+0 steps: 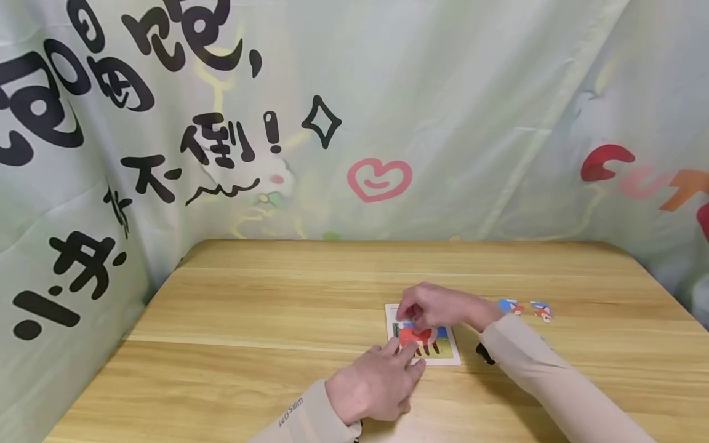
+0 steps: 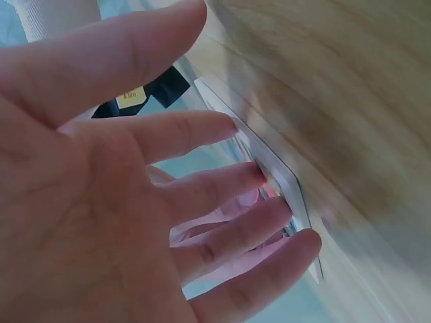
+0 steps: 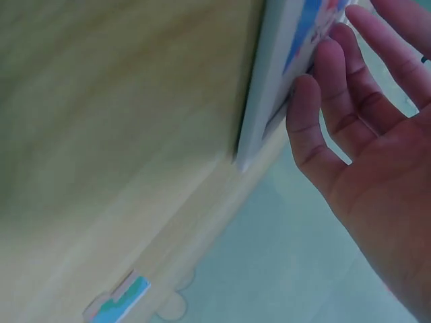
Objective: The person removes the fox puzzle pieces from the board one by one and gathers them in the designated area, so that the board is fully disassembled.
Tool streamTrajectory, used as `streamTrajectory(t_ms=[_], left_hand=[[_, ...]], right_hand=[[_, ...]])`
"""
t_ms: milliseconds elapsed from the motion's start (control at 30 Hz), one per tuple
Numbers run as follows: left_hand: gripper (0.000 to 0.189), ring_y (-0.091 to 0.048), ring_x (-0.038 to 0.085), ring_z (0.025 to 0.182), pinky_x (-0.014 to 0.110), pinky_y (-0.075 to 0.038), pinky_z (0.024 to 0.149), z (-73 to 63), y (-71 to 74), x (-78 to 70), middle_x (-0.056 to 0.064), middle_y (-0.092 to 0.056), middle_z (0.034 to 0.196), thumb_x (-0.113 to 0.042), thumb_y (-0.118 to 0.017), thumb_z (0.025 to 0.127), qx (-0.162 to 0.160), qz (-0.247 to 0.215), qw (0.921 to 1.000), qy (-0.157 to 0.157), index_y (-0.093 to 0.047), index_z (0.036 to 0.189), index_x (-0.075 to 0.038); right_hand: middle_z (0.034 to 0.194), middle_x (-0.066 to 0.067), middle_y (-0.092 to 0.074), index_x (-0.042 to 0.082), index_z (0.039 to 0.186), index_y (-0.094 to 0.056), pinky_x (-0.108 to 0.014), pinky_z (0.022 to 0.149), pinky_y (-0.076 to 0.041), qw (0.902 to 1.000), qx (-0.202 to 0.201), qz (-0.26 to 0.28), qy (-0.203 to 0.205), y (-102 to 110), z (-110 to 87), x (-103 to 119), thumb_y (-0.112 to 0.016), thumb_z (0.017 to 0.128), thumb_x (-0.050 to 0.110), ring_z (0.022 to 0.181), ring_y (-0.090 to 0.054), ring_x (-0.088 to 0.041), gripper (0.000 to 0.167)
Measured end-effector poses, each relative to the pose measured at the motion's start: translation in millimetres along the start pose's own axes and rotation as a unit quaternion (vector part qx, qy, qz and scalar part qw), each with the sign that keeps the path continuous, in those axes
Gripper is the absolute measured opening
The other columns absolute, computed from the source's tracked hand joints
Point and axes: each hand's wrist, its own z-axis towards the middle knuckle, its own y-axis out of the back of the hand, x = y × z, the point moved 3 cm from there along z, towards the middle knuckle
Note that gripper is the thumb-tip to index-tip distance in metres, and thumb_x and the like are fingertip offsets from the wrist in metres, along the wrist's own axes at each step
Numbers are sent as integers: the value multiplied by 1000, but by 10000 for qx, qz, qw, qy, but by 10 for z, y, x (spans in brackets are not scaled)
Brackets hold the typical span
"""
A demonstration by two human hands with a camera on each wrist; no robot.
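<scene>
A small jigsaw puzzle with a white frame (image 1: 455, 359) lies on the table, showing a red, dark-legged animal (image 1: 412, 336) on a blue and yellow-green ground. From the right, my right hand (image 1: 437, 306) reaches over its upper part, bent fingertips down at the picture. In the right wrist view those fingertips (image 3: 306, 87) meet the puzzle's face, and no loose piece shows among them. My left hand (image 1: 379, 381) rests at the lower left corner. Its fingers (image 2: 222, 192) are spread and nearly straight, their tips along the frame's edge.
Loose puzzle pieces with blue and orange-white print, one left (image 1: 511, 306) and one right (image 1: 541, 311), lie beyond my right forearm. The wooden table (image 1: 266, 314) reaches back to a pale printed curtain (image 1: 454, 111). A black wrist device (image 1: 485, 354) shows under the right sleeve.
</scene>
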Motion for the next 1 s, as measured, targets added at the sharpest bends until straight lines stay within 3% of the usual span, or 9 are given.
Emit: streamTrajectory(t_ms=[133,467,733,1000], left_hand=[[68,-39,16,128,29,-47,98,18,-7,-25,-6,-38,155,-54,-65,94,38,99,9999,-62,-46,154,-26],[67,-38,15,129,30,-49,96,29,-15,19,-7,-39,155,-53,-66,94,53,32,10000,-1,-47,153,-29],[67,-40,13,124,27,-49,92,13,-2,43,-8,-42,151,-53,-68,93,-30,24,10000,53,-49,152,-28],[66,-38,14,129,30,-51,94,25,-9,37,-8,-40,154,-54,-66,94,-20,85,10000,22,-48,152,-29]], right_hand=[[90,4,-60,3,98,-75,-23,67,-55,9999,13,99,-129,-51,-26,5,-73,81,-13,75,-54,-8,24],[77,7,-56,10,85,-62,-23,57,-51,9998,18,91,170,-70,18,0,-67,79,-18,65,-50,-4,29],[70,7,-47,8,79,-53,-21,53,-47,9997,84,231,50,-55,38,21,-65,76,-21,61,-47,-4,32],[74,6,-56,6,81,-59,-21,56,-46,9972,74,699,257,-14,36,2,-61,82,-19,63,-50,-4,25]])
